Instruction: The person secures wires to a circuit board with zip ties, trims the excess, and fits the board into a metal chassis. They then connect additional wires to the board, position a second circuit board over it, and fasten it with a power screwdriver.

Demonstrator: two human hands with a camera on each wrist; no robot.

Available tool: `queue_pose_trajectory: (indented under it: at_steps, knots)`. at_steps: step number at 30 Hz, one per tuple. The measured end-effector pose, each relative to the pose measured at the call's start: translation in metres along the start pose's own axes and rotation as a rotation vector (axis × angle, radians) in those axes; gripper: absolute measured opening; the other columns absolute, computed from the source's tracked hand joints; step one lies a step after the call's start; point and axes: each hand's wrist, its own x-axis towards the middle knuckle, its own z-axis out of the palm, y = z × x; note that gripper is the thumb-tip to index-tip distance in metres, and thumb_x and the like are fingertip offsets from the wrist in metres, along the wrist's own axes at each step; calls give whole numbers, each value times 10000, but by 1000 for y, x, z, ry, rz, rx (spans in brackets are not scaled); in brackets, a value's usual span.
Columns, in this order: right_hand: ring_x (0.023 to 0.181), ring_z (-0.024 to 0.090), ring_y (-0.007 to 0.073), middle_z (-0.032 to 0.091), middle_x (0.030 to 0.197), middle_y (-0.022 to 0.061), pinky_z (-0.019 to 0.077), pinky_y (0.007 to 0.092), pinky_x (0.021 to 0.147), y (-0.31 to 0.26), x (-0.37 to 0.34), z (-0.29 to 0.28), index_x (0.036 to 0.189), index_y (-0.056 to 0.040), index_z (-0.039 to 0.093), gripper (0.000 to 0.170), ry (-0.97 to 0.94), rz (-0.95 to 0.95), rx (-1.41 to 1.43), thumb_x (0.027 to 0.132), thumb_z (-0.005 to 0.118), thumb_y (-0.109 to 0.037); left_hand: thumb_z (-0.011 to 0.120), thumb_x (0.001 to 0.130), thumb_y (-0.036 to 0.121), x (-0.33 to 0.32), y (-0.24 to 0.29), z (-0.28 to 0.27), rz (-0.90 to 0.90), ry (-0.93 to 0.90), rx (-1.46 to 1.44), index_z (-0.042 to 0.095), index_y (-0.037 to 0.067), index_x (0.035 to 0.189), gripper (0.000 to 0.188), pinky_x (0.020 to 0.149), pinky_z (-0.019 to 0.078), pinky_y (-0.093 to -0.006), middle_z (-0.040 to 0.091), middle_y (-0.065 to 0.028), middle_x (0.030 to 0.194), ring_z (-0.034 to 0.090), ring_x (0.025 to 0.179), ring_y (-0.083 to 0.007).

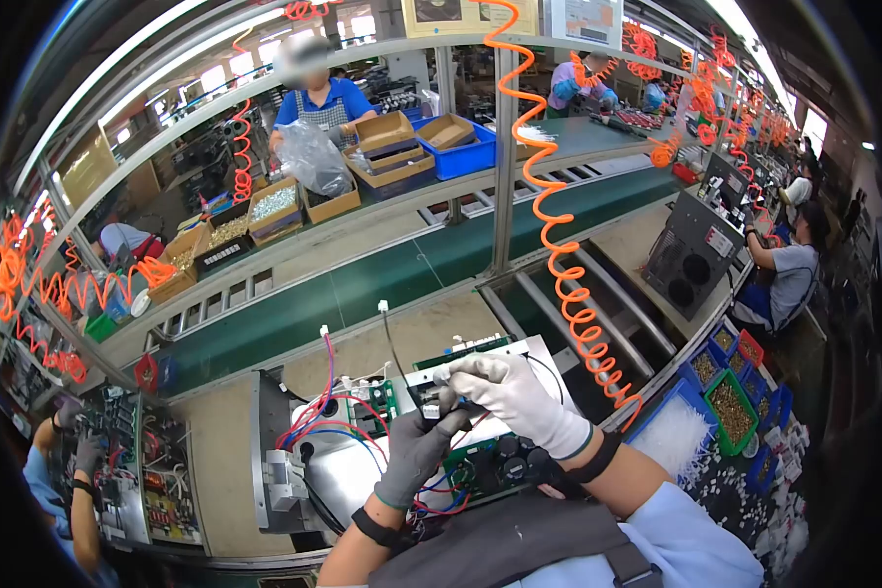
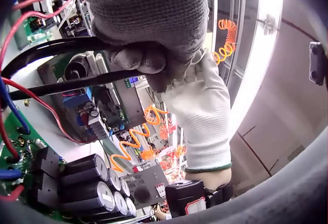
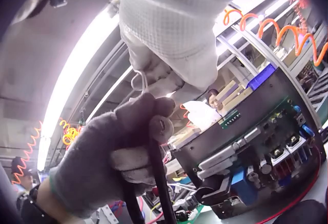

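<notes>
Gripping the black cable [image 2: 77,83] in the left hand [image 1: 416,454], nearer than the right hand [image 1: 521,399].
Running lengthwise down from the left fingers in two strands, above the open chassis [image 1: 348,478]; pinching what looks like a thin white strand [image 3: 144,83] with the right, close beside the left.

The grey glove [image 1: 414,459] is matt knitted cloth, the chassis [image 1: 356,482] smooth, shiny metal
</notes>
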Motion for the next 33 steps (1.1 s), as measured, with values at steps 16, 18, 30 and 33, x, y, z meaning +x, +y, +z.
queue_pose_trajectory:
  at_steps: [16,18,30,33]
  knots:
    - [654,614,108,613,757,53,509,255,554,99,2,-8,940,10,582,154,527,200,-48,930,598,-143,532,954,188,25,-37,-32,363,222,444,489,-10,1355,449,875,476,-330,617,-220,1131,625,974,-259]
    - [646,610,103,616,754,50,490,244,546,107,2,-6,940,5,584,160,561,165,-69,933,595,-154,538,954,188,29,-43,-36,457,224,490,493,-6,1354,446,848,484,-330,624,-223,1097,623,945,-253]
    - [584,540,52,660,746,41,412,201,518,114,1,4,926,-30,596,155,638,35,-33,929,606,-185,542,941,147,26,-40,-36,348,197,472,479,-51,1337,447,965,446,-359,570,-259,1259,596,1122,-335]
    - [587,561,62,659,740,45,416,204,512,99,0,7,927,-21,593,167,639,100,-109,927,610,-187,541,943,150,27,-43,-36,386,219,534,483,-44,1337,443,962,448,-358,576,-253,1246,594,1127,-332]
